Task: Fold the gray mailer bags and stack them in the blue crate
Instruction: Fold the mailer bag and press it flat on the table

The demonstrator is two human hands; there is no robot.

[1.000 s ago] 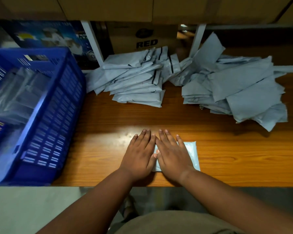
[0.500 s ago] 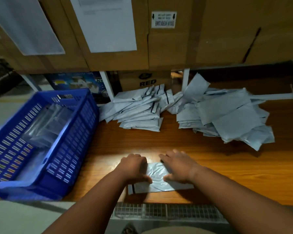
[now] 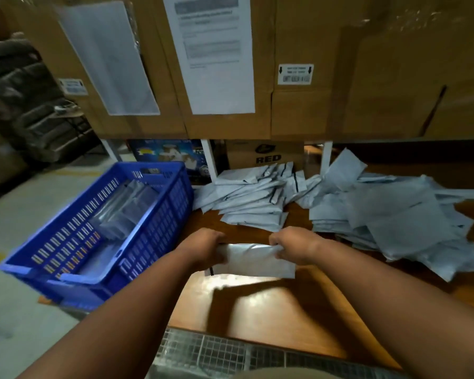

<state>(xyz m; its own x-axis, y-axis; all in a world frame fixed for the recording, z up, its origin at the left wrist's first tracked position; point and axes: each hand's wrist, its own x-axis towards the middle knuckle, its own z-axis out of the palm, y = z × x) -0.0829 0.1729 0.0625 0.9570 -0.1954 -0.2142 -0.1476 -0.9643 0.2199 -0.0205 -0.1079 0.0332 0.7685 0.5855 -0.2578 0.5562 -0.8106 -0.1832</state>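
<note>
Grip: left hand point(image 3: 203, 248) and right hand point(image 3: 293, 247) pinch a folded mailer point(image 3: 255, 259), lifted clear. Next, I'd judge: swing it left into the blue crate point(image 3: 159, 228).

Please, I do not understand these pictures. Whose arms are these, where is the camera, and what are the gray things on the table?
There is no machine here. A person wears a camera on the head, so you look down along their own two arms. The left hand and the right hand grip one folded gray mailer bag by its ends, lifted just above the wooden table. Farther back lie a pile of folded bags and, to its right, a looser pile of unfolded bags. At the left stands the blue crate, which already holds some bags. Cardboard boxes stand behind.
</note>
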